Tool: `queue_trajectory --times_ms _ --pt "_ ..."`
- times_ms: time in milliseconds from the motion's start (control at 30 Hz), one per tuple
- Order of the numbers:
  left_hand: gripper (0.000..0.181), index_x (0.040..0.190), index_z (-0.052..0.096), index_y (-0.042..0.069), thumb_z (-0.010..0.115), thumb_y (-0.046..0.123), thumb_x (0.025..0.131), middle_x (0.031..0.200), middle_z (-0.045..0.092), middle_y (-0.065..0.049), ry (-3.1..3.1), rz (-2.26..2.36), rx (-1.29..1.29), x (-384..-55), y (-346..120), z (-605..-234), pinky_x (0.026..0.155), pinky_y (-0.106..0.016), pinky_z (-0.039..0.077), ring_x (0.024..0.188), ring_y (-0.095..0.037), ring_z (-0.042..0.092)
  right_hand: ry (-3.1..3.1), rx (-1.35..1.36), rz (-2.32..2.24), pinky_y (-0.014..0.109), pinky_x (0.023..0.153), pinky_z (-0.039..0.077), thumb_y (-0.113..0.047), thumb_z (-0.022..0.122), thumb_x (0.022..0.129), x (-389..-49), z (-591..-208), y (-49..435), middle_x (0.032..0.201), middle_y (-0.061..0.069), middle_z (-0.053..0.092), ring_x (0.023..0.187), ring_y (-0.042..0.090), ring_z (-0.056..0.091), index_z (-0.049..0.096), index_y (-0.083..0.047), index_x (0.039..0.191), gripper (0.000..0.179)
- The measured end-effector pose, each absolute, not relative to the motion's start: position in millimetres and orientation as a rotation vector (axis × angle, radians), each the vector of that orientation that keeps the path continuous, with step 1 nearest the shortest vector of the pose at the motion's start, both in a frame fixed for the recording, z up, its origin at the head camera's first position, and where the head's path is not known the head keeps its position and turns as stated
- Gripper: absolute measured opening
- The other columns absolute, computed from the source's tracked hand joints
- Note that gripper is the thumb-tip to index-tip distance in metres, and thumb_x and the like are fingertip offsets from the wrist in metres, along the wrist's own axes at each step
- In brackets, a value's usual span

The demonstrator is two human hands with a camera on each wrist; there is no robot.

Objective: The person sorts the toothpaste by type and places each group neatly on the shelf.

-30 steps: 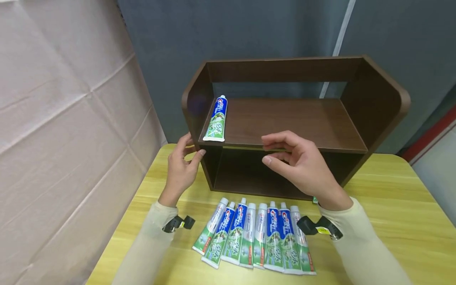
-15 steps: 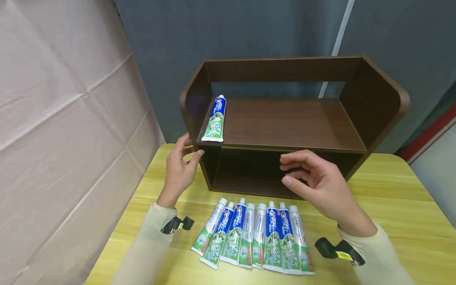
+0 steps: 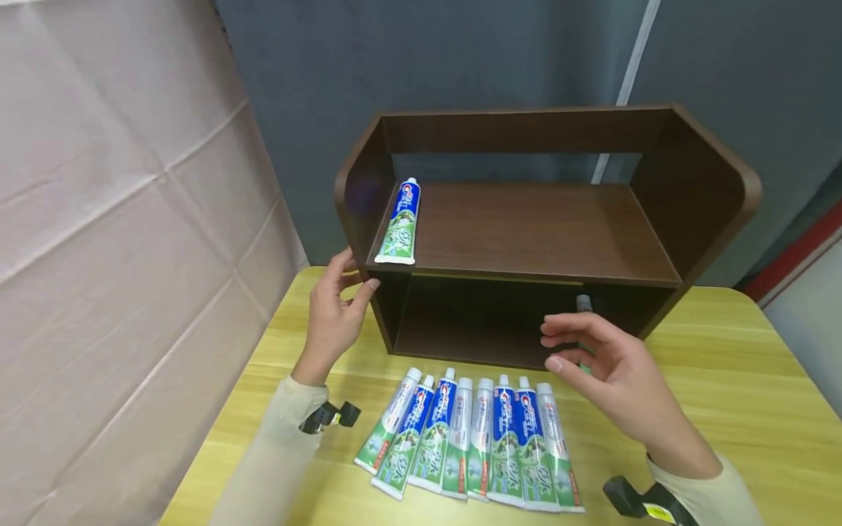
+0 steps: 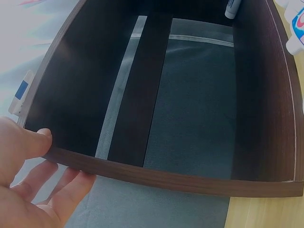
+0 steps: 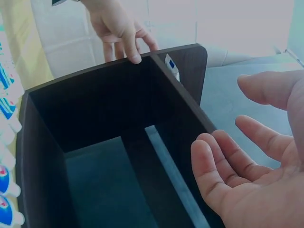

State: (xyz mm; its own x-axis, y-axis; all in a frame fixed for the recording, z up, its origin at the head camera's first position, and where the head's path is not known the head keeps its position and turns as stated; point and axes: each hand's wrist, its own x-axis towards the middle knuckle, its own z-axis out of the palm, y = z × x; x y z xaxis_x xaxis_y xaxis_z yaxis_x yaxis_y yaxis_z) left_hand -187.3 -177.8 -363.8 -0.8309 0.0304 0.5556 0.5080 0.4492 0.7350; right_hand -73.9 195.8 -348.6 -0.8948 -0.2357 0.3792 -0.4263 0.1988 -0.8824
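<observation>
My left hand [image 3: 335, 314] grips the left side panel of a dark brown two-tier shelf [image 3: 526, 219], thumb on the front edge and fingers on the outer side. A blue, white and green toothpaste tube [image 3: 400, 223] lies at the left end of the upper tier, cap to the back. My right hand [image 3: 608, 365] hovers before the lower tier's right part, fingers loosely bent and nothing between them. Behind it a tube with a grey cap [image 3: 584, 302] lies in the lower tier, partly hidden; its end also shows in the left wrist view [image 4: 232, 8].
Several toothpaste tubes [image 3: 482, 438], blue-topped and silver-topped, lie in a fanned row on the yellow wooden table [image 3: 737, 380], caps toward the shelf. A grey curtain [image 3: 500, 51] hangs behind, and a pale cloth wall [image 3: 131, 219] stands at the left.
My right hand has moved right and down, away from the shelf's front edge. The tube's grey cap in the lower tier has come into sight. My left hand stays put.
</observation>
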Motion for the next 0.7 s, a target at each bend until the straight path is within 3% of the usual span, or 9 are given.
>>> queue_trajectory --times_ms 333,700 --pt "0.055 0.15 0.058 0.024 0.073 0.007 0.099 0.13 0.069 -0.01 -2.23 -1.372 -0.469 -189.2 -174.4 -364.1 0.076 -0.054 0.068 0.112 -0.038 0.073 -2.362 0.556 1.742 0.017 0.092 0.061 0.012 0.07 0.094 -58.0 -376.6 208.5 0.126 -0.001 0.07 0.113 0.01 0.068 0.062 0.0 0.137 0.046" --pt "0.056 0.149 0.059 0.026 0.074 0.009 0.099 0.133 0.069 -0.007 -2.228 -1.361 -0.464 -190.8 -178.5 -364.2 0.078 -0.052 0.068 0.112 -0.034 0.074 -2.457 0.427 1.721 0.02 0.088 0.063 0.003 0.073 0.096 -50.0 -403.9 213.4 0.121 -0.005 0.072 0.109 0.009 0.069 0.061 -0.002 0.137 0.043"
